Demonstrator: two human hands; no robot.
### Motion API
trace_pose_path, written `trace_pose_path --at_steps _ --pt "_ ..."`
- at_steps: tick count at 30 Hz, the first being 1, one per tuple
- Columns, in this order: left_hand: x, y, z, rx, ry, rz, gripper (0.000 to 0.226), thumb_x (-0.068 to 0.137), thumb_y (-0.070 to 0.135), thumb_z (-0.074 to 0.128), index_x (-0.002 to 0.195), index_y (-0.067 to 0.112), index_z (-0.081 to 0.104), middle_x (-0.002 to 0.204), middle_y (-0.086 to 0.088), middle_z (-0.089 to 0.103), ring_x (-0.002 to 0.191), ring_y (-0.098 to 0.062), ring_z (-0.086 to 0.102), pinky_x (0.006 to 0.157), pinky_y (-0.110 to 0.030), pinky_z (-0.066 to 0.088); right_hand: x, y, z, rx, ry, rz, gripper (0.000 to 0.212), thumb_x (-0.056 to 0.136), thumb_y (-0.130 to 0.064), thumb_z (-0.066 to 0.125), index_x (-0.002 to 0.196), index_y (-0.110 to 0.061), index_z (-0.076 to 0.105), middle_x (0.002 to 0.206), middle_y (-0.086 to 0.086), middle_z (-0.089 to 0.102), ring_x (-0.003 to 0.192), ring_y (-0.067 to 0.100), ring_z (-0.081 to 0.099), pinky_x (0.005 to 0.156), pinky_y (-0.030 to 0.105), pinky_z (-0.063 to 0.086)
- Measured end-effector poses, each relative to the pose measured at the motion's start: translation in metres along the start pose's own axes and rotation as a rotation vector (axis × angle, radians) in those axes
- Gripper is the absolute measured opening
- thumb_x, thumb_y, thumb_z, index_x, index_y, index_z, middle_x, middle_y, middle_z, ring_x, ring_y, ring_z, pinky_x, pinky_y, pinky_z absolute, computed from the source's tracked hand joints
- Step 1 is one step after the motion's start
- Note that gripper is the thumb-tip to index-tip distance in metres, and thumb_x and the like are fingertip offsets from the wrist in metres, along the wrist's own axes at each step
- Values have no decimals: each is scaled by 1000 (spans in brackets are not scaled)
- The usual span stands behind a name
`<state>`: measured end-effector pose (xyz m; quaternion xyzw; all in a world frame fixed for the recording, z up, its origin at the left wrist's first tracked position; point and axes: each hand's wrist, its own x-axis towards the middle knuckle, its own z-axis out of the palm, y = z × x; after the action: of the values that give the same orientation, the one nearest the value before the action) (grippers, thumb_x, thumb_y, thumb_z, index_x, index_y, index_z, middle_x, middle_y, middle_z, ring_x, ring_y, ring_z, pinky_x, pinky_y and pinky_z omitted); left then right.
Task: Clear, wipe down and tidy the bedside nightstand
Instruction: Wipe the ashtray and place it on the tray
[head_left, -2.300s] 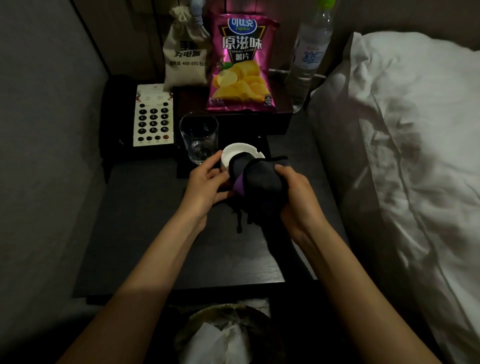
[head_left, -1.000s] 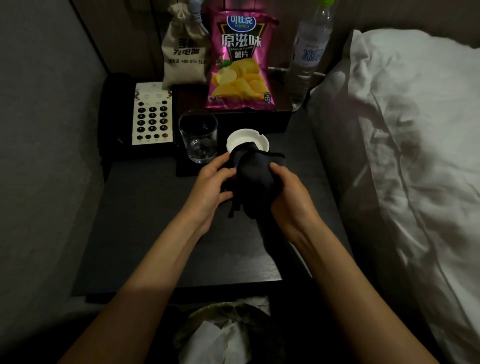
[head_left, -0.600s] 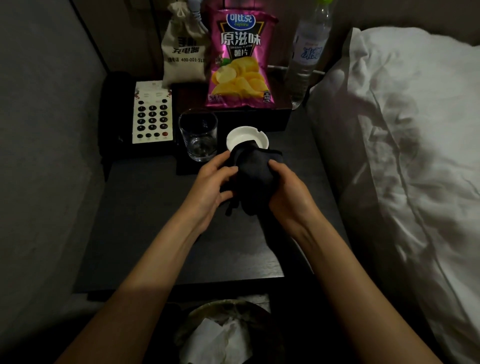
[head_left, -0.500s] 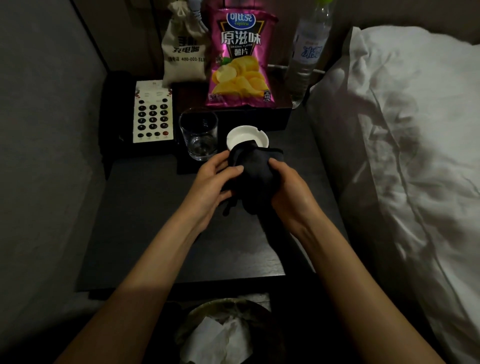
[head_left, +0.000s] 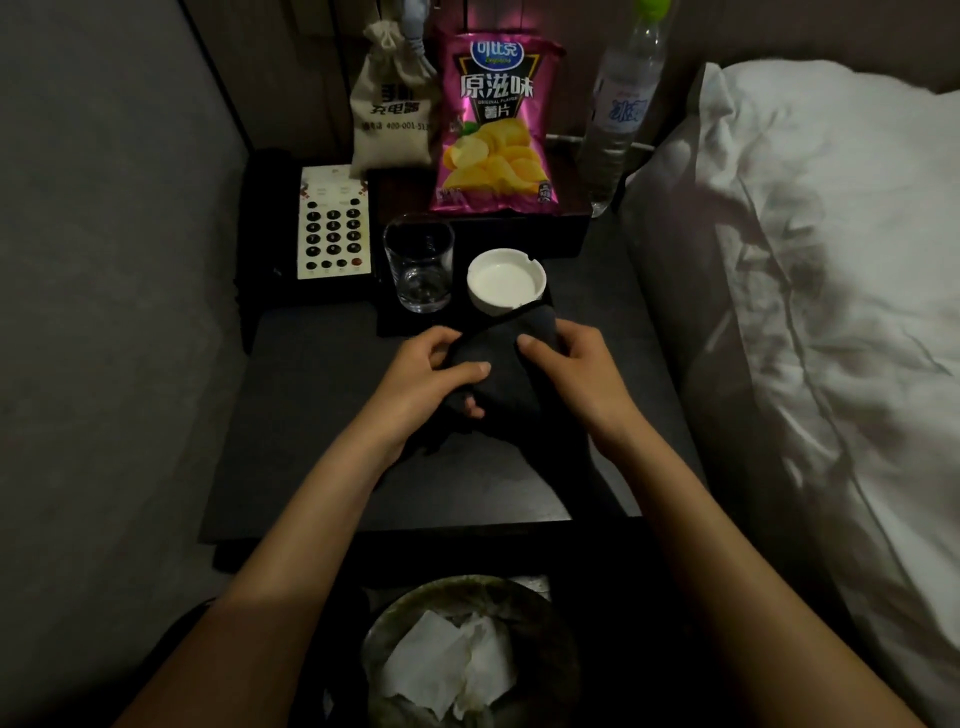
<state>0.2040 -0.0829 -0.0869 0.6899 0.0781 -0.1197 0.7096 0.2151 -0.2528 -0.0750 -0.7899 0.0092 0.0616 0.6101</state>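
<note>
A dark cloth (head_left: 501, 358), bunched into a wad, is held over the black nightstand top (head_left: 322, 441) between both hands. My left hand (head_left: 423, 376) grips its left side, thumb laid across the fabric. My right hand (head_left: 576, 364) grips the right side with the thumb on top. Loose ends of the cloth hang down under my palms. Just behind the cloth a white ashtray (head_left: 506, 280) sits next to a clear drinking glass (head_left: 420, 265), both on a small dark tray (head_left: 387, 330).
At the back stand a pink chip bag (head_left: 496, 124), a beige drawstring pouch (head_left: 395, 109) and a water bottle (head_left: 621, 109). A keypad phone (head_left: 332, 228) lies at the left. A bin holding crumpled tissue (head_left: 457, 660) is below. A white pillow (head_left: 831, 260) is on the right.
Both hands have lowered the cloth toward me, so the whole ashtray now shows. The purple patch seen earlier on the cloth is folded out of sight.
</note>
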Motion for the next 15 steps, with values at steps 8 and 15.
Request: trace_pose_path --at_steps 8,15 --pt "-53 -19 -21 1092 334 167 40 84 31 70 119 16 60 110 -7 60 105 -24 53 84 -32 46 -27 14 16 -237 -52 -101 35 87 -10 71 120 -8 58 107 6 63 97 17 62 90 30 54" --pt "-109 -11 3 930 194 325 39 89 26 65 127 19 57 121 0 54 117 -19 46 96 -34 43 -79 -4 -13 -248 60 -208 21 92 -5 63 113 -8 65 115 5 66 101 11 59 78 13 46"
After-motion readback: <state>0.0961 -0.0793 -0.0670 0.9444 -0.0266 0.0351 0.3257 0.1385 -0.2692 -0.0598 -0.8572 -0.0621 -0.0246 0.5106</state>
